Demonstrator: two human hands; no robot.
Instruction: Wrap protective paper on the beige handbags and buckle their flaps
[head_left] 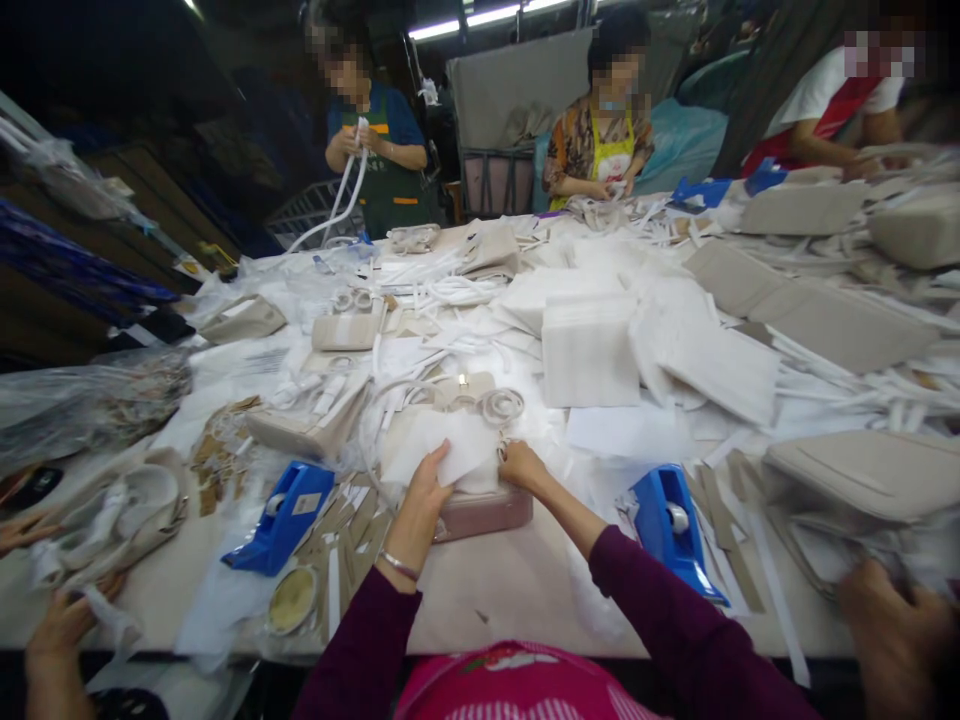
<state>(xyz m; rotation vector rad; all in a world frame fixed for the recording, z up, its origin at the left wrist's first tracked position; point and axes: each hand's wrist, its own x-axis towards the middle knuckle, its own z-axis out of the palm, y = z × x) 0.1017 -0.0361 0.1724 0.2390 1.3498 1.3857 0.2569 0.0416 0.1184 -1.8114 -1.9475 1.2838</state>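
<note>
Bag, box-shaped, w/ a pinkish-brown leather-look side (484, 515), lay on the tabletop covered in pale beige material (517, 590), directly in front of the person in purple sleeves. L hand (426, 487), a silver-coloured bracelet (399, 566) at its wrist, was clamped on a thin white flat sheet (465, 445) over the bag, thumb on top. R hand (523, 467) was apart from L, fingers bent by the sheet's R edge; couldn't tell if they'd closed on anything. Just beyond sat a coiled pale beige strap (501, 405); behind it, a thick stack of white rectangular sheets (590, 350). Blue plastic tape dispensers stood either side: one on L (289, 520), near a round tin w/ yellowish contents (293, 598), other on R (675, 525). Co-workers' hands showed at lower L (64, 622) & lower R (892, 625), the latter blurred.
</note>
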